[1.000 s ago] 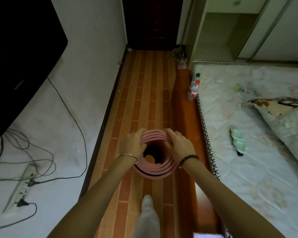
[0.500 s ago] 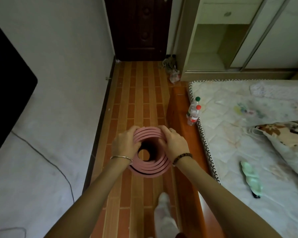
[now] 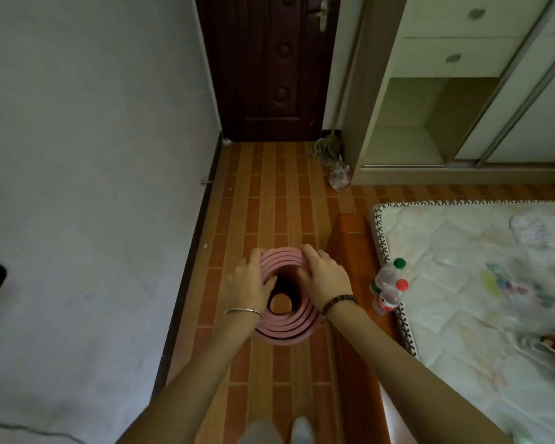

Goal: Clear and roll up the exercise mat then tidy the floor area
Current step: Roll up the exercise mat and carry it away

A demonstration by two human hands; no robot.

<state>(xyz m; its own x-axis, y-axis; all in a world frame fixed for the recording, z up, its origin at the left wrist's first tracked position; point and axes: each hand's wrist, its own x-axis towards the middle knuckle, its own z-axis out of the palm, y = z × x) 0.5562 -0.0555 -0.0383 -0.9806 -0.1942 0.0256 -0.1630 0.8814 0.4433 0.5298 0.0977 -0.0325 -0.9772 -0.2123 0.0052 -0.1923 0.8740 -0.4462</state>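
Exercise mat (image 3: 285, 333), pink and wound into a coil, is clamped from both sides at its upper end. The left hand (image 3: 249, 283) wraps the rim at 9 o'clock, fingers curled round the outer turn and thumb lying toward the core. The right hand (image 3: 326, 280) grips at 3 o'clock, fingers hooked over the far edge. The roll is seen end-on, just below the middle of the view, over the wooden floor (image 3: 269, 203), and floor shows through its hollow core. Whether its lower end rests on the boards or hangs above them I cannot tell.

The weak point, in my judgement, is the winding itself. Dark gaps show between the turns, so the coil is loose, and the hands bear only on one end. Should either hand ease off, the inner turns could slide out lengthwise, or the whole roll could spring open and undo the rolling.

Farther out, two plastic bottles (image 3: 388, 290) sit at 3 o'clock from the roll, on the wooden ledge (image 3: 350, 238) beside the mattress (image 3: 478, 283). A swing of the roll that way could topple them. A small heap of clutter (image 3: 335, 168) lies at 1 o'clock, near the dark door (image 3: 269, 68). A foot (image 3: 302, 427) at 6 o'clock could catch a dropped roll.
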